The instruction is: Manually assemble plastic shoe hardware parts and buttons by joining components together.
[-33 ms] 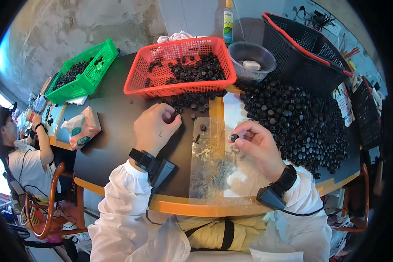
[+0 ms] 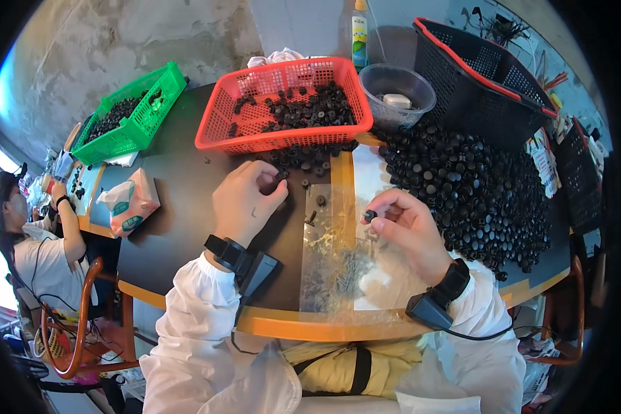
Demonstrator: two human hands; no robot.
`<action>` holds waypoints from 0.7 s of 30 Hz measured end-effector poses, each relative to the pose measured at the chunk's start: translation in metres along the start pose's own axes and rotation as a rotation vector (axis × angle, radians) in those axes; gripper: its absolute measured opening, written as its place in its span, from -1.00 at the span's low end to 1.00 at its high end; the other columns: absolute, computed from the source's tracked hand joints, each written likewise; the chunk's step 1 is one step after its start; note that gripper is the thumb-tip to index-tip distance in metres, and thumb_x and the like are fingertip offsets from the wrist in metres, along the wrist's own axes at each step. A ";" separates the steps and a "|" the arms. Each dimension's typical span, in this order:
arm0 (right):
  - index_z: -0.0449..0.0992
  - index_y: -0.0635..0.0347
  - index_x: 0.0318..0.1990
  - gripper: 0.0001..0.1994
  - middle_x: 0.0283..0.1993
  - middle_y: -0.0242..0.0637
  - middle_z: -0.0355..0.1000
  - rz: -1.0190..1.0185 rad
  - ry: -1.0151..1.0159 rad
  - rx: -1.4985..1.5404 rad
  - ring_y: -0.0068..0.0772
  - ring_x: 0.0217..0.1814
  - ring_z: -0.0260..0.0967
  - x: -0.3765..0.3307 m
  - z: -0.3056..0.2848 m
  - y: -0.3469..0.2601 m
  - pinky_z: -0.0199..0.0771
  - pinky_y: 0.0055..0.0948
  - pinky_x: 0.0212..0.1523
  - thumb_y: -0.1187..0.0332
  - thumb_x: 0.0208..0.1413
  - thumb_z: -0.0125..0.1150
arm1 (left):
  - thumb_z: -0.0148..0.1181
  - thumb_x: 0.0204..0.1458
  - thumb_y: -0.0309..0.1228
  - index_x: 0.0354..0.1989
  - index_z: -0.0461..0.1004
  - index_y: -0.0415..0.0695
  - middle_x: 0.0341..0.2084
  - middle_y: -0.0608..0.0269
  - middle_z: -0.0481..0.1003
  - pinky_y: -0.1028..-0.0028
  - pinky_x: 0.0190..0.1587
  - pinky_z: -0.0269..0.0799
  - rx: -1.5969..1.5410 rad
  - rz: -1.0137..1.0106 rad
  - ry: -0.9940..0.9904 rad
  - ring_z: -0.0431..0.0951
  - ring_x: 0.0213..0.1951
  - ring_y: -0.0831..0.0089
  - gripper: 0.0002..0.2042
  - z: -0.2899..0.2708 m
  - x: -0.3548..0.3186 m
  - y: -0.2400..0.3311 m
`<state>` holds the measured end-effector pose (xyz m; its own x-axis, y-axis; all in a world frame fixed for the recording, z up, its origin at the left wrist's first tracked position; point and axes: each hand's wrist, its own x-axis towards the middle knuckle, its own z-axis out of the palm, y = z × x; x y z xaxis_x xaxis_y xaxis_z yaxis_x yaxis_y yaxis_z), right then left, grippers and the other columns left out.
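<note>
My right hand point(image 2: 412, 231) pinches a small round black plastic part point(image 2: 370, 215) between thumb and fingertips, above the clear plastic sheet. To the left, my left hand point(image 2: 245, 201) has its thumb and index finger closed at a black piece point(image 2: 281, 176), beside loose black round parts point(image 2: 310, 160) in front of the red basket point(image 2: 283, 141). Between my hands lie a single black disc point(image 2: 320, 200) and a black screw-like piece point(image 2: 311, 218). Small metal screws point(image 2: 345, 272) are spread on the plastic sheet point(image 2: 312, 293) closer to me.
A large heap of black caps point(image 2: 469, 193) covers the right side. Behind stand a clear bowl point(image 2: 397, 121), a spray bottle point(image 2: 359, 38) and a black basket point(image 2: 490, 103). Leftward are a tissue pack point(image 2: 132, 203), a green basket point(image 2: 132, 131) and a seated person point(image 2: 45, 255).
</note>
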<state>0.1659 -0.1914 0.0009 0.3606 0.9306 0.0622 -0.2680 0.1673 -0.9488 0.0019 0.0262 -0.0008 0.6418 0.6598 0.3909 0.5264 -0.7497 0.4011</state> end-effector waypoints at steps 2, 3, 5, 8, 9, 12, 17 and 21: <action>0.45 0.23 -0.13 -0.81 -0.18 -0.47 0.40 0.002 0.007 -0.028 -0.69 -0.12 0.34 0.000 -0.001 -0.001 0.37 -0.63 -0.05 0.54 0.10 0.24 | 0.36 -0.12 -0.42 -0.28 0.53 -0.15 -0.38 0.29 0.56 0.49 -0.21 0.47 -0.222 0.154 0.061 0.56 -0.33 0.47 -0.78 0.001 0.000 0.008; 0.46 0.23 -0.14 -0.81 -0.19 -0.49 0.39 0.003 0.003 -0.059 -0.71 -0.15 0.33 0.000 -0.001 -0.002 0.37 -0.65 -0.07 0.54 0.09 0.25 | 0.36 -0.12 -0.42 -0.28 0.53 -0.15 -0.38 0.29 0.56 0.49 -0.21 0.47 -0.220 0.159 0.049 0.56 -0.33 0.47 -0.78 0.002 -0.002 0.015; 0.47 0.23 -0.14 -0.81 -0.21 -0.51 0.39 0.010 0.015 -0.078 -0.73 -0.17 0.33 0.000 0.002 -0.005 0.37 -0.66 -0.09 0.53 0.09 0.26 | 0.36 -0.12 -0.55 -0.22 0.50 -0.23 -0.31 0.24 0.55 0.49 -0.13 0.46 -0.658 0.170 -0.099 0.55 -0.26 0.50 -0.74 0.002 -0.009 0.033; 0.50 0.25 -0.14 -0.81 -0.26 -0.52 0.41 0.008 0.051 -0.106 -0.74 -0.23 0.35 0.000 0.005 -0.007 0.40 -0.67 -0.14 0.52 0.07 0.28 | 0.37 -0.13 -0.57 -0.20 0.50 -0.19 -0.30 0.28 0.55 0.54 -0.21 0.48 -0.865 0.213 -0.218 0.54 -0.30 0.53 -0.72 0.005 -0.023 0.050; 0.52 0.27 -0.14 -0.81 -0.26 -0.49 0.43 -0.049 0.042 -0.177 -0.73 -0.23 0.37 0.000 0.005 -0.004 0.42 -0.65 -0.15 0.52 0.06 0.29 | 0.37 -0.13 -0.57 -0.20 0.50 -0.19 -0.30 0.28 0.55 0.54 -0.21 0.48 -0.862 0.209 -0.231 0.54 -0.30 0.53 -0.72 0.008 -0.026 0.051; 0.55 0.31 -0.16 -0.80 -0.26 -0.40 0.49 -0.166 0.052 -0.325 -0.68 -0.25 0.42 0.002 0.005 0.000 0.46 -0.63 -0.16 0.51 0.04 0.32 | 0.37 -0.13 -0.60 -0.20 0.49 -0.20 -0.25 0.26 0.53 0.54 -0.22 0.48 -0.955 0.232 -0.282 0.53 -0.31 0.52 -0.72 0.012 -0.030 0.050; 0.56 0.31 -0.18 -0.80 -0.25 -0.37 0.50 -0.216 0.035 -0.417 -0.66 -0.25 0.43 0.000 0.009 0.000 0.48 -0.62 -0.17 0.53 0.00 0.33 | 0.33 -0.13 -0.66 -0.20 0.49 -0.22 -0.20 0.21 0.48 0.53 -0.23 0.48 -1.010 0.308 -0.290 0.52 -0.28 0.50 -0.72 0.015 -0.029 0.046; 0.56 0.30 -0.18 -0.79 -0.25 -0.36 0.50 -0.210 0.052 -0.456 -0.64 -0.25 0.43 -0.001 0.010 -0.001 0.48 -0.62 -0.18 0.54 -0.01 0.34 | 0.32 -0.13 -0.67 -0.21 0.50 -0.21 -0.21 0.22 0.49 0.53 -0.23 0.48 -1.038 0.315 -0.297 0.51 -0.27 0.50 -0.73 0.014 -0.030 0.048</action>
<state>0.1564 -0.1895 0.0047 0.4124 0.8725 0.2620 0.2286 0.1793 -0.9569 0.0156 -0.0298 -0.0047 0.8446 0.3063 0.4391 -0.3128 -0.3832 0.8691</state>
